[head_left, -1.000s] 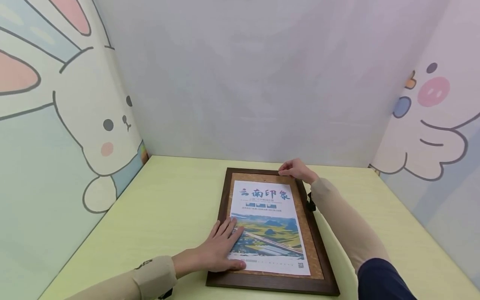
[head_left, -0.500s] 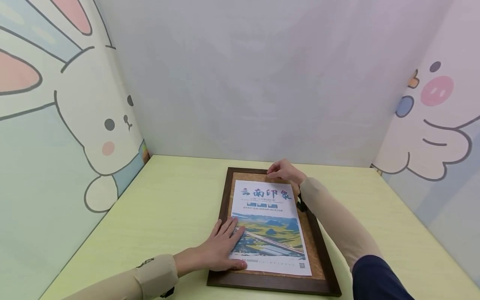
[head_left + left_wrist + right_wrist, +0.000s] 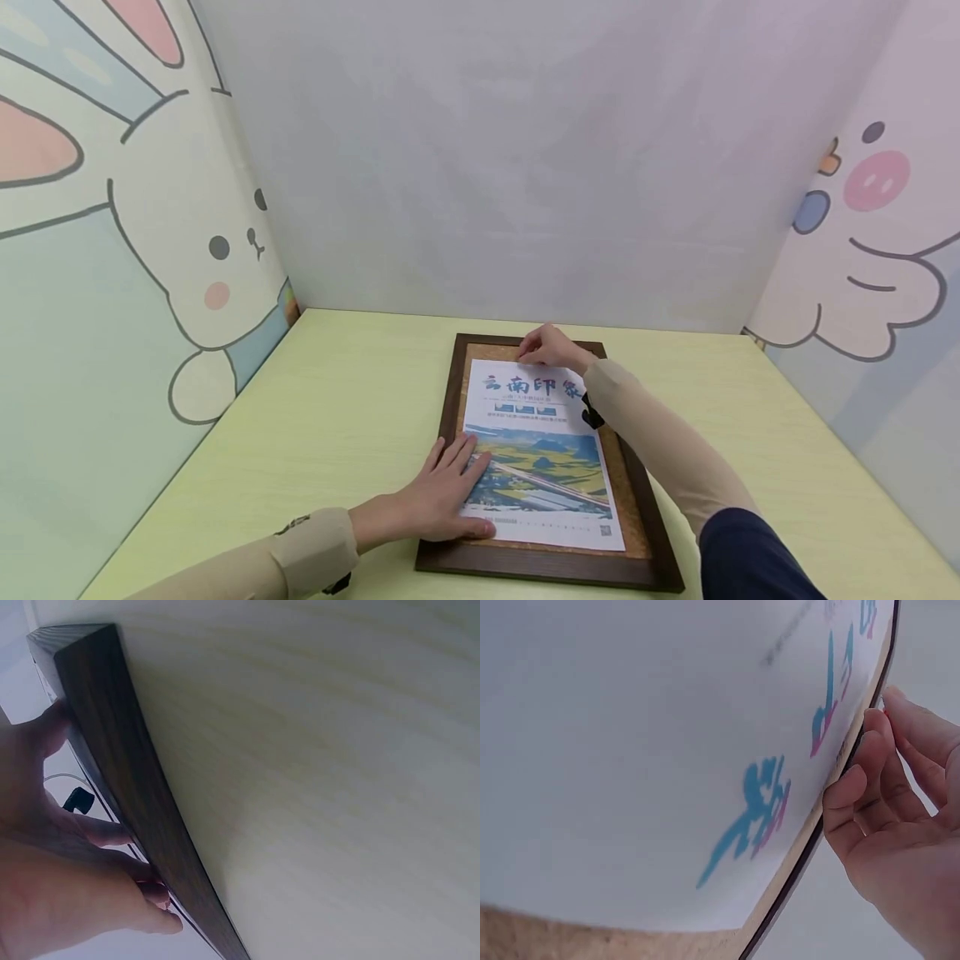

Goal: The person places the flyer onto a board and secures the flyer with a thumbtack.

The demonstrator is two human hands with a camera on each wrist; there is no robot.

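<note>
A printed poster (image 3: 540, 492) with blue lettering and a landscape lies on a cork board (image 3: 636, 533) in a dark wooden frame (image 3: 547, 568). Spread fingers of my left hand (image 3: 435, 500) press on the poster's lower left side, the palm over the frame's left edge. In the left wrist view that hand (image 3: 67, 825) lies along the dark frame (image 3: 142, 772). At the poster's top edge, my right hand (image 3: 555, 346) pinches a small red push pin, mostly hidden by the fingertips. A bit of the red push pin (image 3: 886, 711) shows between thumb and forefinger in the right wrist view.
The frame lies on a pale yellow-green table (image 3: 337, 400). A grey-white backdrop (image 3: 487, 167) rises behind it. Side walls carry a cartoon rabbit (image 3: 187, 208) on the left and a pink-cheeked cartoon animal (image 3: 885, 242) on the right.
My right hand has moved left and slightly nearer, from the frame's upper right corner to the poster's top edge. The left hand stays in place on the poster.
</note>
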